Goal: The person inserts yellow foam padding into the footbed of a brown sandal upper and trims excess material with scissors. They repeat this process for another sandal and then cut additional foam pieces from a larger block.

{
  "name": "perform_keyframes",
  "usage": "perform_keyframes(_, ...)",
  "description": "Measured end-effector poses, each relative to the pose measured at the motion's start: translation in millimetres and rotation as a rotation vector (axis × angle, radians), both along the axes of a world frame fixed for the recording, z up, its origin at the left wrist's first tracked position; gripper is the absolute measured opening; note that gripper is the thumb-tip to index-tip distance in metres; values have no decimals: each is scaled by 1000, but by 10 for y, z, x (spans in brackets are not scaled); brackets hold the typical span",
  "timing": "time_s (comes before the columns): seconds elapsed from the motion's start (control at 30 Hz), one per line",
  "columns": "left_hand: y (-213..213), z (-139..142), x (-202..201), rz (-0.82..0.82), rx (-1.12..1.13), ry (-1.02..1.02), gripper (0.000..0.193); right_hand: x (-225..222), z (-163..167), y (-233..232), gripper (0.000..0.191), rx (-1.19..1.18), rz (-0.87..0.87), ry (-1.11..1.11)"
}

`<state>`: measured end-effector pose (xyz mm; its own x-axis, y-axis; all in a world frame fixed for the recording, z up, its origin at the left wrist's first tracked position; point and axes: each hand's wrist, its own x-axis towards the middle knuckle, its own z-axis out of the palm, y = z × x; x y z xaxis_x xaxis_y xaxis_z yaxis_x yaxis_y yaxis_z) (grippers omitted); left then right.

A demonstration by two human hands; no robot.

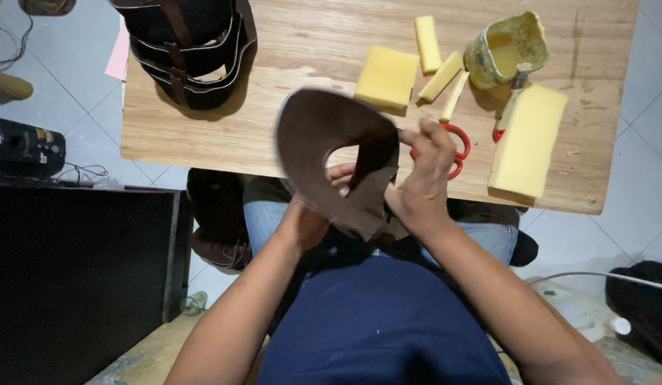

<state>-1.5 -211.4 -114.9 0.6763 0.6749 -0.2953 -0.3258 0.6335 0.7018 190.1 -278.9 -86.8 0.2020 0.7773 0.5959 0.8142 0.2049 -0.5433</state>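
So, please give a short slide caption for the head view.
Both hands hold a brown leather piece above a wooden table with yellow sponges.

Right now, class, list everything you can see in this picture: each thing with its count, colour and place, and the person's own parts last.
leather piece: one, dark brown, with a cut-out hole, held over the table's near edge
foam blocks: two large, yellow, on the table; the bigger one lies at the right
foam strips: three, yellow, between the blocks
glue tin: one, yellow-smeared, far right of the table
brush: one, red-tipped handle, leaning by the tin
scissors: one pair, red handles, behind the right hand
stacked leather uppers: one pile, black, far left of the table
table: one, light wood
left hand: grip on the leather's lower part
right hand: grip on the leather's right edge
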Motion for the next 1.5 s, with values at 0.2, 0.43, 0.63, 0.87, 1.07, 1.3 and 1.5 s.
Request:
perform_keyframes(0.2,-91,-92,187,78,294,163,26,24,-213,46,40,-428,36,701)
perform_keyframes(0.43,-124,361,180,-128,650,212,34,34,-242,1,22,-417,5,162)
perform_keyframes(0.63,-177,353,200,-84,524,418,39,50,-211,35,22,-477,18,102)
perform_keyframes(0.87,-94,2,162,-68,236,167,24,69,-238,69,19,-490,-11,256)
perform_keyframes(1.07,-96,85,123,-211,540,126,28,-45,-150,77,29,-551,102,134)
perform_keyframes(1.3,-145,196,158,-129,319,317,41,5,-38,224,22,-767,168,-6)
perform_keyframes(1.5,-151,166,88,-174,643,731,31,-16,69,295,31,-808,262,8)
